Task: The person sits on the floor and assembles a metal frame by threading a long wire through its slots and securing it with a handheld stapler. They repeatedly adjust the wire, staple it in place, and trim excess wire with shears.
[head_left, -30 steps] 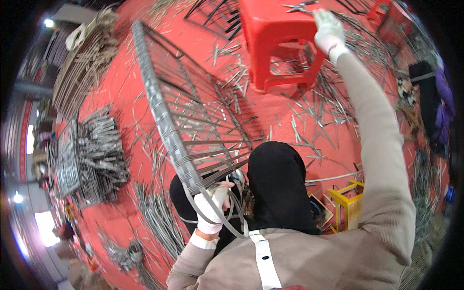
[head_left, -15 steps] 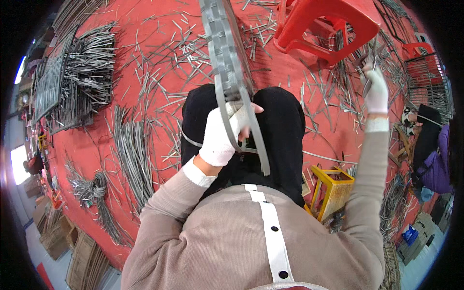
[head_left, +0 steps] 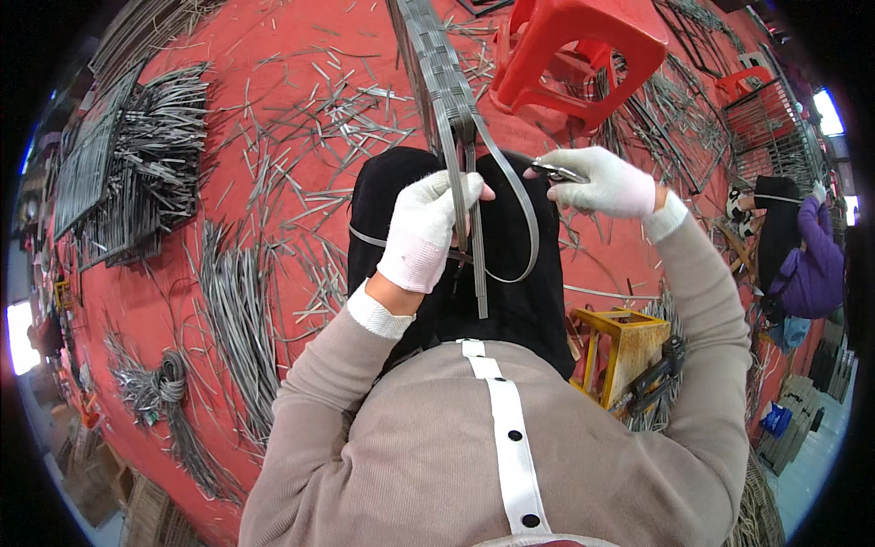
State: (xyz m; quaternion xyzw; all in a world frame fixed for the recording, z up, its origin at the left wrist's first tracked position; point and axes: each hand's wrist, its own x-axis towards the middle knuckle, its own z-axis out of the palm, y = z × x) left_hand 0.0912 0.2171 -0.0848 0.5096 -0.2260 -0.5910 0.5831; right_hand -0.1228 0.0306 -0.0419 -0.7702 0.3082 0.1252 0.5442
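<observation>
A long woven piece [head_left: 447,73] of flat grey strips rises from between my knees toward the top of the view. My left hand [head_left: 424,232], in a white glove, pinches loose grey strips [head_left: 480,264] at its near end. One strip [head_left: 531,214] bends out to the right in a wide loop. Beside that loop, my right hand [head_left: 606,182], also gloved, is closed around a small dark metal hand tool [head_left: 558,173]. Its tip points left toward the strips; whether it is scissors or pliers I cannot tell.
A red plastic stool [head_left: 583,55] stands ahead right. Near my right elbow are a yellow stool [head_left: 620,351] and a black tool [head_left: 656,374]. Strip bundles [head_left: 241,310] and stacked frames [head_left: 128,164] lie left. Another person in purple [head_left: 811,273] sits far right. Strip scraps litter the red floor.
My right hand has come in from the far right to beside the strips, carrying the metal tool. The woven piece has shifted slightly right, and one strip now loops outward. My left hand keeps its grip.
</observation>
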